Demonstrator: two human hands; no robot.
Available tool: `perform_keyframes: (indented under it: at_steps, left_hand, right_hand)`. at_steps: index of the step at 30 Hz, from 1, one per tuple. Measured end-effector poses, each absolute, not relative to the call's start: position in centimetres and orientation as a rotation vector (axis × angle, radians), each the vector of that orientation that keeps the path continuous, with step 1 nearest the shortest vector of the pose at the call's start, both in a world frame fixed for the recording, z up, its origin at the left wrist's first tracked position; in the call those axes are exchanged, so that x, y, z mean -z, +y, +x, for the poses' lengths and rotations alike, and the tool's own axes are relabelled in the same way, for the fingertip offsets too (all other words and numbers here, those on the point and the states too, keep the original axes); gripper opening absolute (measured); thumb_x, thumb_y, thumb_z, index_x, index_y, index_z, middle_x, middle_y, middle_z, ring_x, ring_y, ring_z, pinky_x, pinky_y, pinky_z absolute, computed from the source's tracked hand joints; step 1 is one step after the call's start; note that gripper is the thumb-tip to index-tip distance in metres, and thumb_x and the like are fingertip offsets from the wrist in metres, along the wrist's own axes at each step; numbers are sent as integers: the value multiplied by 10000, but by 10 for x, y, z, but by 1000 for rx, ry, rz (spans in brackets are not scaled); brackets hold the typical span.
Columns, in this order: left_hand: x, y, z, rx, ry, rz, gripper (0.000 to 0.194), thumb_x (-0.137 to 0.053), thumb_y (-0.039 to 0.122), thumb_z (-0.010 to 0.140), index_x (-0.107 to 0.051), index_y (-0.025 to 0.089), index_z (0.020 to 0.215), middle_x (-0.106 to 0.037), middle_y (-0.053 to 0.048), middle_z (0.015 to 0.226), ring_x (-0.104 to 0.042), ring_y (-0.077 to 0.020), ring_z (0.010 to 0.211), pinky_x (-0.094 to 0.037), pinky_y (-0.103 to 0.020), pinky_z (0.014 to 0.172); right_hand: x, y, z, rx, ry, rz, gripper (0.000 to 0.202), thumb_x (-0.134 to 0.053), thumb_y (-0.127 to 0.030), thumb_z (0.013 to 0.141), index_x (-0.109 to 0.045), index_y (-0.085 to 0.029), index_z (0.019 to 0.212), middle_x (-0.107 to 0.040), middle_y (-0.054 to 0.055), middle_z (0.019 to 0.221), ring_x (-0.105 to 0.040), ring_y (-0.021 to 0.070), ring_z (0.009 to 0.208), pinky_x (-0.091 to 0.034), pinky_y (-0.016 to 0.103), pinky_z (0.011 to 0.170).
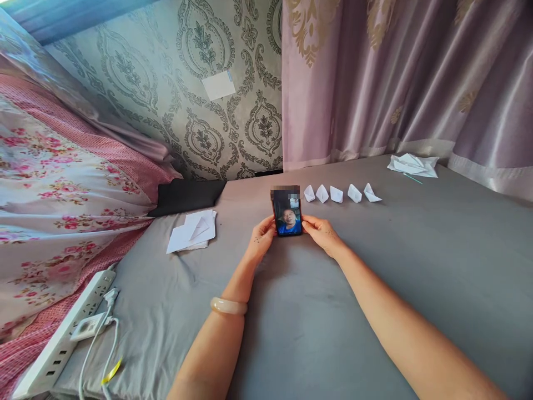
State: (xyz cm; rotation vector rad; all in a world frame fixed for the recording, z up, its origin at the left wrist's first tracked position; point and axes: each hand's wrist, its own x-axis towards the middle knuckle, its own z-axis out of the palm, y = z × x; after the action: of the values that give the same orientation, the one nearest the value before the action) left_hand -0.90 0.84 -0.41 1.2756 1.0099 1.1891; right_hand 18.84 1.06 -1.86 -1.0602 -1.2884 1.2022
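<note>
- The left hand (263,236) and right hand (322,230) pinch the phone (286,212) between them, one at each side edge.
- The phone stands upright at mid-scene, screen facing the wearer, above the grey sheet (308,316); I cannot tell whether its lower edge rests there.
- To hold it well, I would press both edges evenly, fingers off the screen, elbows low for steadiness.
- Clearance matters to the right: five folded papers (336,194) sit in a row just beyond the right hand.
- The far-right paper pile (412,164) may lie on or in a bag; unclear which.
- At near left, the power strip (64,336) holds a plug (110,296) in its sockets.
</note>
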Motion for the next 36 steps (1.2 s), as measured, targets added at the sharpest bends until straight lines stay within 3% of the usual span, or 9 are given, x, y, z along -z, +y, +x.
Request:
perform_keyframes:
  at_steps: [36]
  left_hand:
    - [9,10,-9,-1201,978,1261,521,-713,454,784,-656,180,1224,-726,-84,1061,-651,-195,895,-504,-324,848]
  right_hand:
    - [17,10,190,-1178,-1318,-1073,387,-614,-377,809,-703,-252,1165,-711,19,1188,-634,256,1153,-414,478,1077]
